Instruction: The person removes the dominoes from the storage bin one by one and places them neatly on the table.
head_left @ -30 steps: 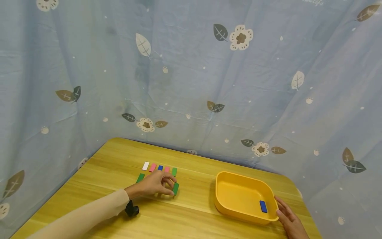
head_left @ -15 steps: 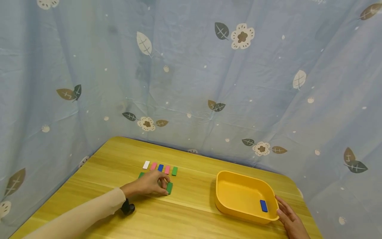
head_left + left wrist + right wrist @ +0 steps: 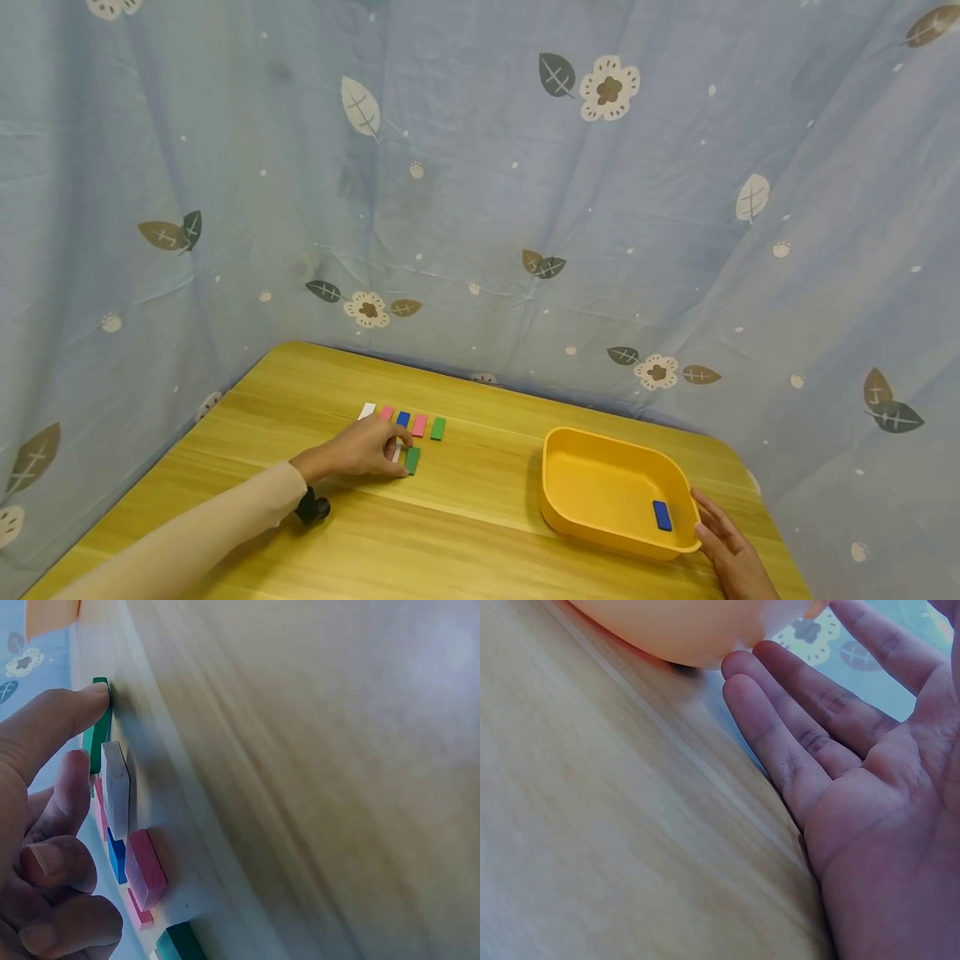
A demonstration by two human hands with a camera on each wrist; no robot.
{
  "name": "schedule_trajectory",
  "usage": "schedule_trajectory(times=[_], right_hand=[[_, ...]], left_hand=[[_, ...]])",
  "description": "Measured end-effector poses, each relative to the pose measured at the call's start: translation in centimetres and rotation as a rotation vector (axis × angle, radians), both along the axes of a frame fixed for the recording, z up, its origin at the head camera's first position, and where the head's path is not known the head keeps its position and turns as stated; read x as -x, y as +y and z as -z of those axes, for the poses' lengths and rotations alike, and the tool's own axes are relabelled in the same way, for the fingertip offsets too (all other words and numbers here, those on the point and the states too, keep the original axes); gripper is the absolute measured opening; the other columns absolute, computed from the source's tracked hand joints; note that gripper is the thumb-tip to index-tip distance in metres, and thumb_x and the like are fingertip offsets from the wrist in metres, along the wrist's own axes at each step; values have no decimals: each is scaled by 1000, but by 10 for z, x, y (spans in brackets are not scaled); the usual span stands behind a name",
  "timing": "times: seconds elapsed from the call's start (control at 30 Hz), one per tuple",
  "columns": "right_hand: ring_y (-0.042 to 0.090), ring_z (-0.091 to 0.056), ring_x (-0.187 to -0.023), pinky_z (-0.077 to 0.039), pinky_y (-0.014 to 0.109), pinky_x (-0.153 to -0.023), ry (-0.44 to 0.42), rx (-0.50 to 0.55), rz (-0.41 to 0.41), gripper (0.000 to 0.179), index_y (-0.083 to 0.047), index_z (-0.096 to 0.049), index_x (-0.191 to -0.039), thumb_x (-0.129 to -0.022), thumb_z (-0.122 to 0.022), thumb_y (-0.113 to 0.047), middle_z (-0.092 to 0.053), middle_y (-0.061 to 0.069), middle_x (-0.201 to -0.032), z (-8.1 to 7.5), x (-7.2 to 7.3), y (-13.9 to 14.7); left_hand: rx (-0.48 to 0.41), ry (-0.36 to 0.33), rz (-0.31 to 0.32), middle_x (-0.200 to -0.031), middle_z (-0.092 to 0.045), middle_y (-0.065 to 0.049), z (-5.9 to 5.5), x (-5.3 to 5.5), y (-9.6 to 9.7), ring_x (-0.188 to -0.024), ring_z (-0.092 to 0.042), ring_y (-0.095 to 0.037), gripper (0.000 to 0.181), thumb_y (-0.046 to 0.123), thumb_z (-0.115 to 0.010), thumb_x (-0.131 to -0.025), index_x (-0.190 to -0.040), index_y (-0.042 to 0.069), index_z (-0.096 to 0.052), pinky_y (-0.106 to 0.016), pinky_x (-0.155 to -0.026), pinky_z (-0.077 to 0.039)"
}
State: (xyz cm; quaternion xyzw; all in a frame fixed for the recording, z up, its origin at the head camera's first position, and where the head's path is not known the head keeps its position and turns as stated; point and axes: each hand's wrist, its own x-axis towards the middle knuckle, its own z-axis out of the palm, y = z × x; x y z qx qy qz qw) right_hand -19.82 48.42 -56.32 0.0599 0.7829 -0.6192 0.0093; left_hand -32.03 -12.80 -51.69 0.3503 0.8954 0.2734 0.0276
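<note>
My left hand (image 3: 363, 452) pinches a small green block (image 3: 412, 461) between thumb and finger, low over the table. The left wrist view shows the thumb on that green block (image 3: 97, 742), with a white block (image 3: 116, 791) just beside it. A pink block (image 3: 145, 870) and a dark green block (image 3: 180, 943) continue that near row, mostly covered by my hand in the head view. At the right, my right hand (image 3: 733, 557) touches the end of a yellow bin (image 3: 600, 546) with fairly straight fingers. One blue block (image 3: 662, 515) lies inside the bin.
Behind my left hand runs a farther row: a partly covered white block (image 3: 367, 410), a pink one (image 3: 387, 412), a blue one (image 3: 403, 418), another pink one (image 3: 420, 426) and a green one (image 3: 438, 429). A patterned curtain (image 3: 465, 217) hangs behind the wooden table (image 3: 450, 533).
My left hand has moved left with the green block, bringing it beside the white block of the near row. My right hand and the bin have stayed in place.
</note>
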Motion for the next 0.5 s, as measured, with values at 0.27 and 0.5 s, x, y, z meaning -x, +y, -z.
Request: schedule_trajectory(times=[0.27,0.5], right_hand=[[-14,-56,-109,-52,20,-87,10,29,-10,68,-10,-20,-164,-110,-52,-35,-53,-36,-120,-1,-2,-1],[-14,-56,-109,-52,20,-87,15,26,-10,68,-10,-21,-164,-110,-52,-35,-53,-36,-121,-1,-2,-2]], left_hand=[[23,-2,0,-66,-56,15,0,5,-1,-56,-51,-1,38,29,-87,-84,-113,7,-76,-22,-53,-44],[26,-31,2,-67,-58,15,3,11,0,-56,-51,-2,39,30,-86,-86,-114,6,-76,-23,-53,-44]])
